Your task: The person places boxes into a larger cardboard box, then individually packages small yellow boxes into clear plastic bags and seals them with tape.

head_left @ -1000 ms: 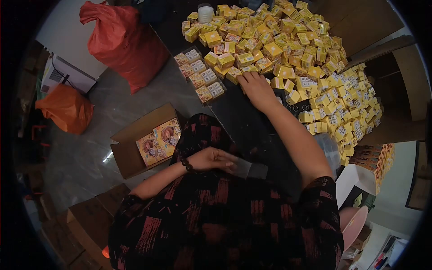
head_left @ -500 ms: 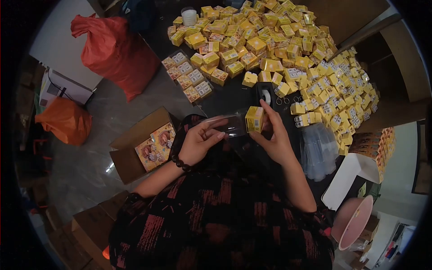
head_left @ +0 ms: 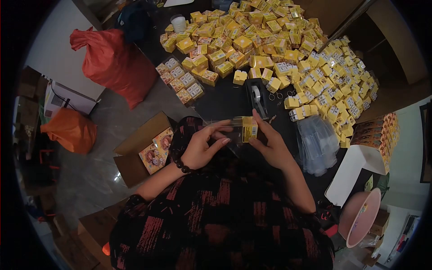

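My left hand (head_left: 204,146) is closed on a clear plastic sleeve (head_left: 231,134), its fingers along the sleeve's left end. Between the thumb and fingers of my right hand (head_left: 269,141) is a small yellow box (head_left: 249,128) with a barcode on its side. The box is at the sleeve's right end and seems partly inside it. Just beyond my hands stands a black tape dispenser (head_left: 256,96) with a roll of clear tape. More flat clear sleeves (head_left: 317,144) lie in a stack right of my right hand.
A large heap of yellow boxes (head_left: 243,42) covers the far table, with smaller yellow pieces (head_left: 335,85) heaped at right. Wrapped box packs (head_left: 182,81) lie at the table's left edge. An open carton (head_left: 126,155) stands at left, near red (head_left: 112,63) and orange bags (head_left: 69,130).
The yellow box has moved left and slightly down, up against the sleeve's right end, with my right hand following it. The whole view has shifted slightly.
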Demonstrator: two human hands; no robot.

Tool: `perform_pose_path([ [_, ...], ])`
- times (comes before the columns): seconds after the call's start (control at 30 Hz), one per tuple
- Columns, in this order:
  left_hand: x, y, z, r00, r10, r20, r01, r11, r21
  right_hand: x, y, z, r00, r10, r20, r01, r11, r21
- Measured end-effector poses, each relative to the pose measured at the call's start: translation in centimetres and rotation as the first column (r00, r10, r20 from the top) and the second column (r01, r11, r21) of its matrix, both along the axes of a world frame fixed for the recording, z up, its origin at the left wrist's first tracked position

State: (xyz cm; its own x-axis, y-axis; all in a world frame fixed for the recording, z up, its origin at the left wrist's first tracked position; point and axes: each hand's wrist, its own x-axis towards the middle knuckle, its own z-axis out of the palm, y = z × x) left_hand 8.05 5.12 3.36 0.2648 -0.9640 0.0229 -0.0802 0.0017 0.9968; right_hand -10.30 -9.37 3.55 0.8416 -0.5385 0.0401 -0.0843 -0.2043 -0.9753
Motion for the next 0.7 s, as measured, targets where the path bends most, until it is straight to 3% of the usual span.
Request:
perform_pose_path([
  [0.13, -0.3, -0.5, 0.5, 0.991, -0.016, 0.131, 0.021, 0.999, -0.035, -0.1, 1.1, -1.2, 0.996, -0.087, -0.003, 0.087, 0.991, 0.099],
  [0.17, -0.4, -0.5, 0.6, 0.984, 0.001, 0.177, 0.012, 0.998, -0.068, 0.0, 1.2, -1.5, 0.996, -0.081, -0.05, 0.07, 0.979, -0.193],
  [0.2, -0.5, -0.7, 0.2, 0.984, 0.0, 0.178, 0.012, 0.998, -0.066, 0.0, 1.5, -1.8, 0.991, -0.089, -0.096, 0.035, 0.885, -0.465],
  [0.23, -0.7, -0.8, -0.3, 0.987, 0.029, 0.158, -0.015, 0.996, -0.09, 0.1, 1.8, -2.0, 0.991, -0.091, -0.095, 0.037, 0.886, -0.462],
  [0.33, -1.1, -1.1, -0.7, 0.997, 0.028, 0.066, -0.021, 0.995, -0.099, 0.6, 2.8, -1.8, 0.988, -0.148, -0.049, 0.122, 0.927, -0.356],
  [0.37, -1.2, -1.1, -0.7, 1.0, 0.006, -0.008, -0.007, 0.996, -0.084, 1.1, 3.4, -1.2, 0.949, -0.301, 0.094, 0.307, 0.95, -0.057],
  [0.4, -1.4, -1.3, -0.5, 1.0, 0.008, -0.008, -0.009, 0.996, -0.086, 1.3, 3.7, -0.9, 0.863, -0.472, 0.181, 0.419, 0.869, 0.264],
  [0.43, -1.7, -1.5, -0.2, 0.984, -0.05, -0.169, 0.03, 0.992, -0.12, 1.3, 3.8, -1.0, 0.865, -0.468, 0.182, 0.416, 0.871, 0.263],
  [0.47, -1.7, -1.6, 0.0, 0.94, -0.113, -0.322, 0.064, 0.985, -0.16, 1.3, 3.9, -1.3, 0.856, -0.463, 0.227, 0.279, 0.786, 0.551],
  [0.5, -1.4, -1.4, 0.0, 0.941, -0.113, -0.32, 0.063, 0.985, -0.16, 1.3, 3.9, -1.6, 0.839, -0.473, 0.268, 0.103, 0.623, 0.775],
  [0.57, 0.0, -0.2, -0.1, 0.881, -0.451, -0.142, 0.454, 0.891, -0.014, 1.1, 3.1, -2.1, 0.822, -0.509, 0.256, 0.188, 0.666, 0.722],
  [0.6, 1.6, 0.4, 0.5, 0.825, -0.561, -0.068, 0.565, 0.821, 0.075, 0.9, 2.8, -2.2, 0.801, -0.545, 0.246, 0.272, 0.698, 0.662],
  [0.63, 2.2, 0.4, 1.1, 0.824, -0.562, -0.068, 0.566, 0.821, 0.073, 0.6, 2.6, -2.0, 0.802, -0.545, 0.245, 0.273, 0.699, 0.661],
  [0.7, 2.7, 0.7, 1.9, 0.935, -0.26, 0.24, 0.137, 0.891, 0.433, 0.2, 2.7, -1.4, 0.875, -0.372, 0.311, 0.209, 0.868, 0.45],
])
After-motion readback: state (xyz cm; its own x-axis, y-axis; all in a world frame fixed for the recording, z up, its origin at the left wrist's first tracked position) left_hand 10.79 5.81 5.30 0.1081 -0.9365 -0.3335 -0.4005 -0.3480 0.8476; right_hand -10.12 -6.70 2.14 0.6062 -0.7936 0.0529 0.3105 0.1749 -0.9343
